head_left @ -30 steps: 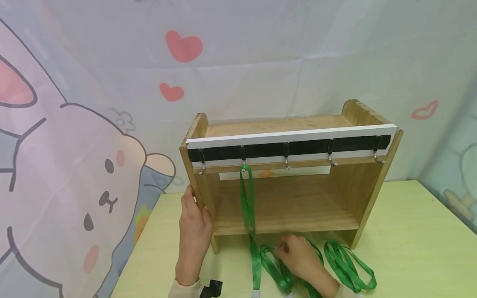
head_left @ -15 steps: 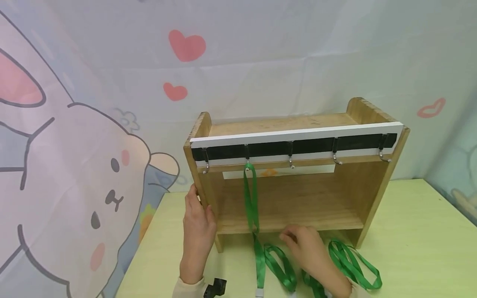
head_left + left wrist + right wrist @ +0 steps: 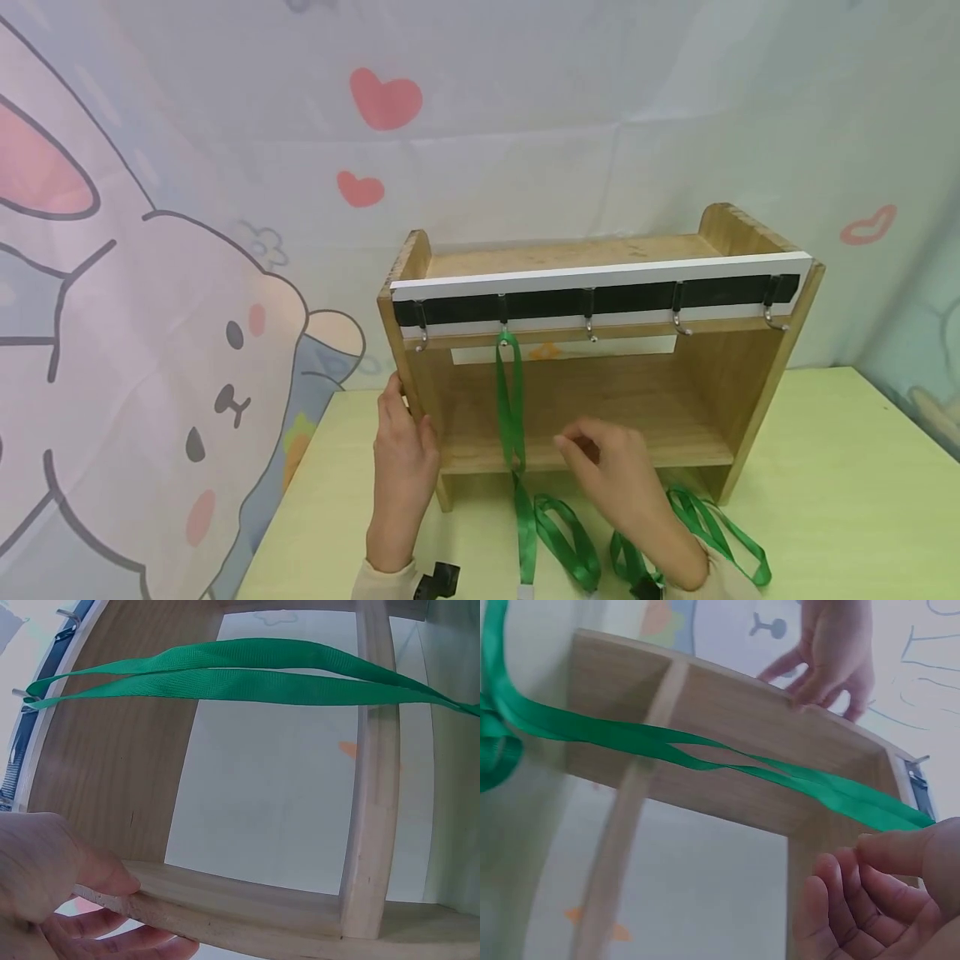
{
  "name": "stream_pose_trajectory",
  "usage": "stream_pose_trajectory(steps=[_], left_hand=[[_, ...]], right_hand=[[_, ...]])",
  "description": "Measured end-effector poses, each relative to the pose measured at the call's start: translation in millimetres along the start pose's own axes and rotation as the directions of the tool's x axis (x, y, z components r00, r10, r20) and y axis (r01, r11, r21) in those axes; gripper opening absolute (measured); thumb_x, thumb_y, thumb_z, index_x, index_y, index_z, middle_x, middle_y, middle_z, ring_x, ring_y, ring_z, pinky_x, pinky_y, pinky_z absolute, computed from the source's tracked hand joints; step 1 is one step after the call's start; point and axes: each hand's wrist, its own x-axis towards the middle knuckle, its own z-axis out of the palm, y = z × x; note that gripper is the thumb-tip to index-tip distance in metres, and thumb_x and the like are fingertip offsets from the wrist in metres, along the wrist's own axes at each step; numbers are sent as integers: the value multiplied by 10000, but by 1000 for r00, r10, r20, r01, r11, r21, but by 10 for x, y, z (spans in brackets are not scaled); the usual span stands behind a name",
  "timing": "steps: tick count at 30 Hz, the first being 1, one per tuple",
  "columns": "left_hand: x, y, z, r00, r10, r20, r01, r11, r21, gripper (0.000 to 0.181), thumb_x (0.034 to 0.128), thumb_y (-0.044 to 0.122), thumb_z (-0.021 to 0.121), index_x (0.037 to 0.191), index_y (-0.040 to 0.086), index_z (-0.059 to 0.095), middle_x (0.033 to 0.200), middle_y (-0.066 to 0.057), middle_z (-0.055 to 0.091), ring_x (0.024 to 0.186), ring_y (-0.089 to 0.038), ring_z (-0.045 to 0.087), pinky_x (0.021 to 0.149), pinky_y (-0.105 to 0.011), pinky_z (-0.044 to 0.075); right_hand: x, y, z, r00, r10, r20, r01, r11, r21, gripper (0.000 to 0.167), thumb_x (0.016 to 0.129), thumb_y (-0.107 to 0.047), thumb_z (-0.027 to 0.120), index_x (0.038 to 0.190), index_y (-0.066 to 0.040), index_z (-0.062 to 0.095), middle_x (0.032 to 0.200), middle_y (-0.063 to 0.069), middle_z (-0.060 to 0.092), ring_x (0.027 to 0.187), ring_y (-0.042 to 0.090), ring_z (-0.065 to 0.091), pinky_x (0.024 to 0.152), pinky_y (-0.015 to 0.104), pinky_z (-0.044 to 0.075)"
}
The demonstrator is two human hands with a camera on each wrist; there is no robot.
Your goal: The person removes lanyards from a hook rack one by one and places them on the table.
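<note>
My left hand point(image 3: 405, 475) grips the left side panel of a small wooden shelf point(image 3: 660, 400). In the left wrist view its thumb point(image 3: 105, 874) lies on the inner face, fingers outside. A green lanyard point(image 3: 512, 408) hangs from the second hook point(image 3: 504, 333) from the left, its lower end reaching the table. My right hand point(image 3: 618, 475) is raised before the lower shelf board, right of that lanyard. Its fingers point(image 3: 840, 885) are loosely curled with nothing visible between them. More green lanyards lie coiled on the table: one point(image 3: 576, 550) beside the hanging strap, another point(image 3: 626, 560) partly behind my right forearm.
A white rail point(image 3: 465, 287) with a black strip and several metal hooks runs across the shelf's front. A further coiled green lanyard point(image 3: 738, 546) lies on the pale yellow table point(image 3: 847, 483) at the right. A printed cloth point(image 3: 600, 167) hangs behind.
My right hand has risen from among the lanyards on the table to in front of the lower board. The left hand keeps its grip on the panel. The head view has shifted slightly.
</note>
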Motion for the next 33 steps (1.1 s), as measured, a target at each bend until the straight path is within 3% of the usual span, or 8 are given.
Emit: stream_pose_trajectory(steps=[3,9,17,27,33], left_hand=[[4,-1,6,1000,-11,4,11,1000,3,654,864,-195,623,1439,-116,320,1315,-325,467,1059,-519,622,790,-563,580],[-3,-8,-2,999,-34,17,34,999,6,652,871,-189,623,1441,-112,316,1329,-326,465,1064,-514,622,800,-554,580],[8,3,-7,1000,-30,8,30,1000,1,640,879,-183,622,1439,-111,323,1337,-324,469,1063,-514,623,802,-550,581],[4,13,-8,1000,-19,0,19,1000,3,641,873,-179,631,1435,-114,330,1327,-323,475,1052,-517,630,797,-556,580],[3,9,-12,1000,-13,-6,13,1000,2,642,866,-181,637,1429,-109,338,1314,-318,480,1075,-515,622,817,-569,571]], right_hand=[[66,-38,1,997,-62,-52,63,998,5,71,916,-64,741,849,-87,743,710,-92,647,606,41,531,552,235,492],[191,-138,24,986,-103,-129,109,993,37,69,879,-21,763,845,-74,733,737,-72,669,641,53,594,575,248,533],[327,-243,111,942,-174,-287,209,973,96,71,856,-2,768,863,-45,711,770,-17,680,666,102,623,566,250,549],[376,-330,293,905,-109,-410,201,961,188,229,832,-37,809,993,14,654,895,92,682,773,210,648,636,205,542],[427,-415,386,894,-80,-440,193,957,219,317,813,-85,840,1022,13,623,943,105,655,811,211,643,636,274,558]])
